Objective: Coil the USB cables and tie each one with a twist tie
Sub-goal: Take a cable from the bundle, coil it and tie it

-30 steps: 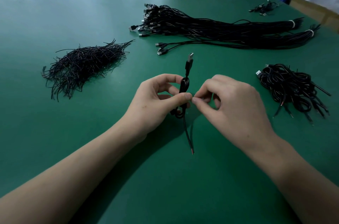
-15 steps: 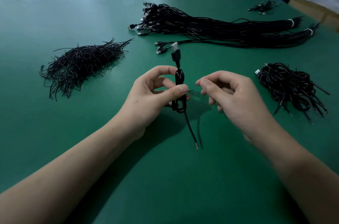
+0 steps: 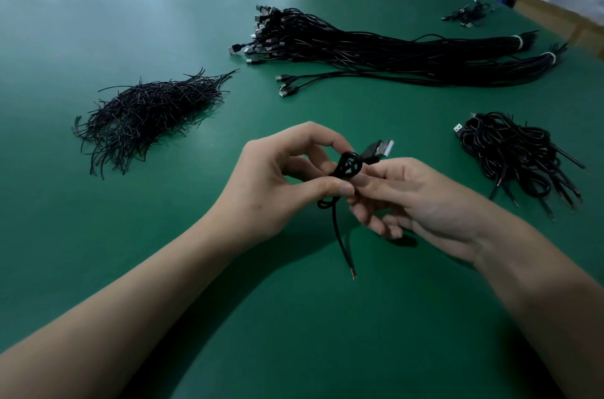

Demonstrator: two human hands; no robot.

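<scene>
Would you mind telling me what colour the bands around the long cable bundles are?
White. The bands stand out against the black bundles in the head view.

Hidden in the grip
The thumb of the left hand (image 3: 271,189) covers the coiled cable (image 3: 349,167) at its waist; the thumb of the right hand (image 3: 431,202) is unseen.

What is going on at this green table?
A person holds a coiled USB cable above the green table, the left hand gripping its middle and the right hand pinching it beside the left thumb. Its plug points up right; the bare end hangs down. Whether a tie is on it cannot be seen. Twist ties lie left, uncoiled cables behind, finished coils right.
</scene>
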